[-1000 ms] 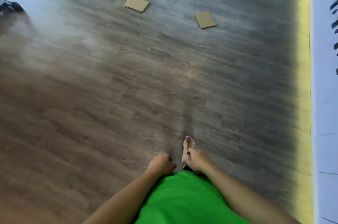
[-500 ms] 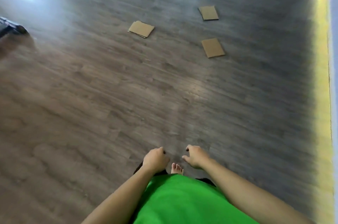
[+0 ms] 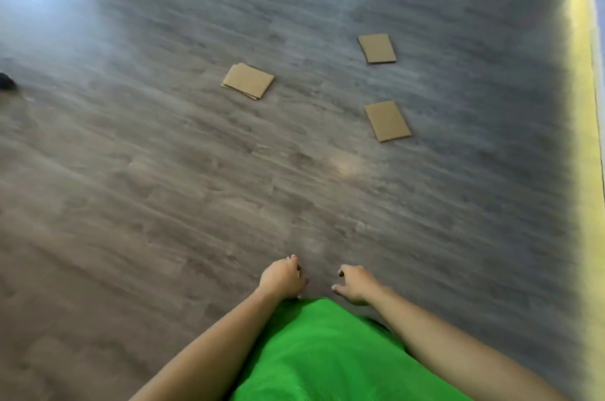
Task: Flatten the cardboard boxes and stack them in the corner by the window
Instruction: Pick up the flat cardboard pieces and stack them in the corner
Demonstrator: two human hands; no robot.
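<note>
Matt cardboard pieces (image 3: 248, 81) — glossy wood-grain floor (image 3: 163, 187)

The floor (image 3: 163, 171) is grey-brown with wavy wood lines. Three flat cardboard pieces (image 3: 247, 81) (image 3: 376, 48) (image 3: 387, 121) are light brown and plain. The shirt (image 3: 327, 354) is bright green. A strip (image 3: 581, 105) along the right edge looks yellow, maybe from light.
</note>
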